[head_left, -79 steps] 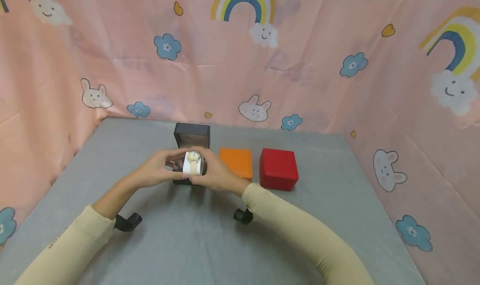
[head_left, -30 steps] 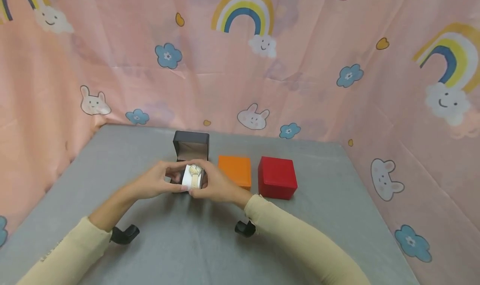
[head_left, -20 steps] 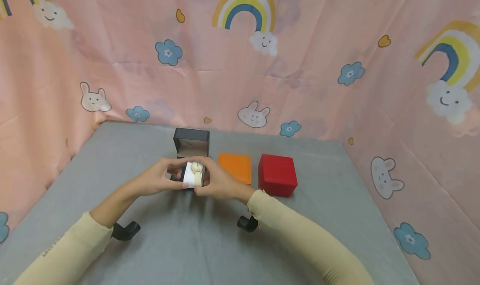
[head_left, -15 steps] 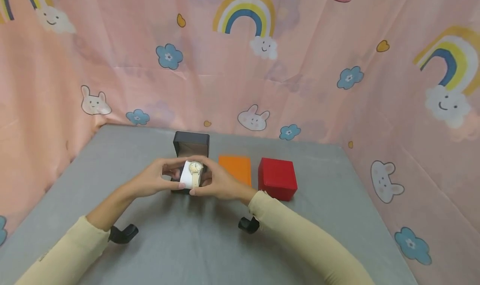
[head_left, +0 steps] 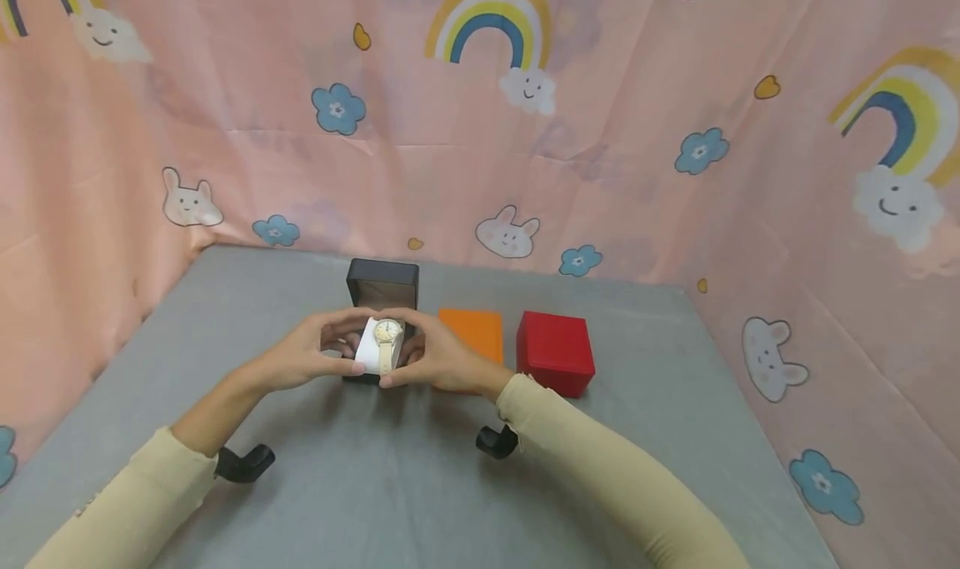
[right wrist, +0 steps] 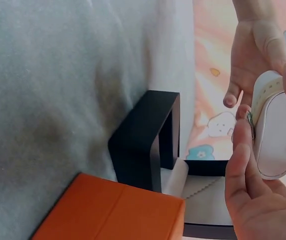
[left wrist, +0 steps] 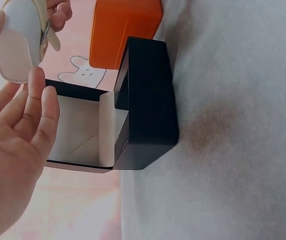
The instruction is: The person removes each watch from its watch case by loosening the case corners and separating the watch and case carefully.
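A small wristwatch [head_left: 387, 331] with a round pale dial and cream strap is wrapped round a white watch cushion [head_left: 366, 352]. My left hand [head_left: 288, 356] holds the cushion's left end between thumb and fingers. At the other end, my right hand [head_left: 450, 356] grips cushion and watch, thumb in front and fingers behind. In the right wrist view, the strap's metal buckle [right wrist: 250, 124] lies by my right fingers. Just beyond the hands stands a black watch box [head_left: 382, 271], lid raised; its base is mostly hidden in the head view. The left wrist view shows the box's pale lining [left wrist: 78, 132].
An orange box [head_left: 480, 327] stands right of the black one, partly behind my right hand. Further right sits a closed red box [head_left: 555, 352]. All rest on a grey cloth-covered table [head_left: 390, 486], with a patterned pink curtain [head_left: 420, 177] behind and beside it.
The watch and cushion have turned and shifted slightly left between my hands, and more of the white cushion shows. My left thumb has moved left. The boxes have stayed put.
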